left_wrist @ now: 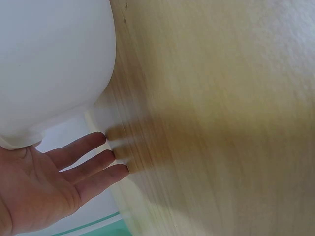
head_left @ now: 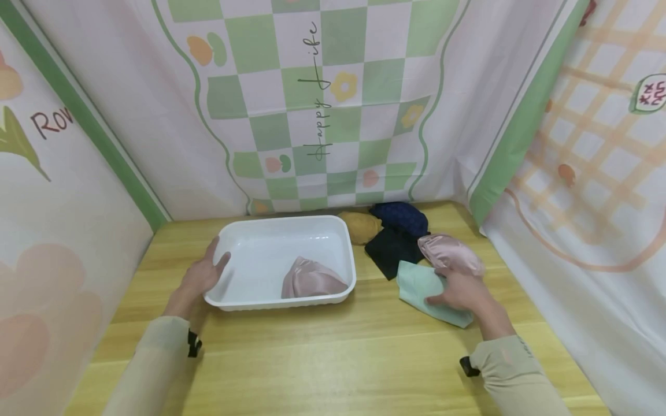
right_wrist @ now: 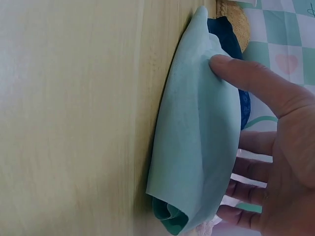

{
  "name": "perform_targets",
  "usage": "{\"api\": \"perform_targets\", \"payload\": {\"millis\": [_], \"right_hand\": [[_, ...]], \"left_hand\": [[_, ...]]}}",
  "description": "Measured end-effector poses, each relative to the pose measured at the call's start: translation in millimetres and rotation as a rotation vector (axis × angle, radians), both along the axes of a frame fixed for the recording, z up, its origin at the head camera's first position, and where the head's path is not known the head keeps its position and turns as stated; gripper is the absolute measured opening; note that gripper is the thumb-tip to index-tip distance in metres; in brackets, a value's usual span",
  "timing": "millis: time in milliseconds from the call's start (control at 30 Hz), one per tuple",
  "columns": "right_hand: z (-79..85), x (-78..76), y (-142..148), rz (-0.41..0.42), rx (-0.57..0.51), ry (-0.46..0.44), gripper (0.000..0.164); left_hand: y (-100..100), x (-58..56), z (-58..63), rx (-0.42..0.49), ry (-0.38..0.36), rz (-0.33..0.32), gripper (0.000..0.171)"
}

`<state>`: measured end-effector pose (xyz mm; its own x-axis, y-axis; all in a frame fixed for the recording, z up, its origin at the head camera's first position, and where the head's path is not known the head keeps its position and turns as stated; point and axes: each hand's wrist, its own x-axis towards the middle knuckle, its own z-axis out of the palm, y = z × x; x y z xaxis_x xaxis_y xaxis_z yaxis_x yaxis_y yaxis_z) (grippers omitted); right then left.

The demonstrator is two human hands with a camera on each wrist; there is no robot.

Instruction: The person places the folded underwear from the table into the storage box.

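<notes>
My left hand [head_left: 200, 276] holds the left rim of a white plastic tray [head_left: 212, 296], thumb over the edge. In the left wrist view its other fingers [left_wrist: 93, 169] stretch below the rim toward the wooden table. Inside the tray, toward its front right, lies a folded pink satin cloth [head_left: 314, 280]. On the right side, my right hand [head_left: 465, 294] holds a folded mint-green cloth [head_left: 424, 286] low at the table. The thumb presses its near face in the right wrist view; the other fingers reach behind it, tips hidden.
Behind the mint-green cloth lie a black cloth [head_left: 392, 251], a dark blue bundle [head_left: 400, 218], a mustard bundle [head_left: 361, 227] beside the tray, and a shiny pink bundle [head_left: 450, 252]. Patterned curtains [head_left: 343, 133] enclose the wooden table [head_left: 322, 364] at the back and sides.
</notes>
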<state>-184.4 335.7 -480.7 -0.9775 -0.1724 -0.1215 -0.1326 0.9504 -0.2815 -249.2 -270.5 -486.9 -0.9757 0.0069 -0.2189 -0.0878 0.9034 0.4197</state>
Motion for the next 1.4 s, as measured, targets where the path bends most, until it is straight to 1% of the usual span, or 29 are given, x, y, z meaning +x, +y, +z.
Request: {"api": "perform_targets", "payload": {"millis": [67,167,333,467,600,833,1033,1100,1233,1333,1400], "right_hand": [[-0.2,-0.2,0,-0.004,0.008,-0.007,0.104],[-1.2,0.0,-1,-0.003,0.022,-0.001,0.105],[-6.3,0.7,-4,0.006,0.044,0.058,0.1],[-10.0,1.5,-4,0.013,0.048,0.114,0.093],[-10.7,2.2,-5,0.014,0.04,0.144,0.08],[-11.1,1.0,-9,0.012,0.017,0.161,0.049],[-14.9,-1.5,-8,0.015,-0.007,0.182,0.036],[-15.7,-2.6,-8,0.003,-0.011,0.178,0.037],[-14.2,-4.5,-9,-0.022,-0.03,0.162,0.045],[-8.6,-5.2,-12,-0.026,-0.075,0.163,0.053],[-5.0,-6.3,-14,-0.026,-0.098,0.173,0.054]], "left_hand": [[0,0.2,0.2,0.001,-0.002,0.001,0.084],[0,0.5,0.6,0.003,-0.003,0.004,0.084],[0,0.2,0.2,0.003,0.004,-0.001,0.084],[1,-0.2,-0.1,0.006,0.002,-0.001,0.084],[1,-0.6,-0.1,0.007,-0.003,0.003,0.084],[0,-1.7,-1.0,0.006,0.008,0.004,0.085],[1,-0.5,0.2,0.01,0.013,0.001,0.083],[1,0.0,0.6,0.009,0.015,-0.001,0.083],[1,1.0,1.3,0.006,0.013,-0.001,0.083],[1,0.7,0.9,0.005,0.009,0.002,0.082],[1,0.8,0.8,0.008,0.01,0.002,0.082]]}}
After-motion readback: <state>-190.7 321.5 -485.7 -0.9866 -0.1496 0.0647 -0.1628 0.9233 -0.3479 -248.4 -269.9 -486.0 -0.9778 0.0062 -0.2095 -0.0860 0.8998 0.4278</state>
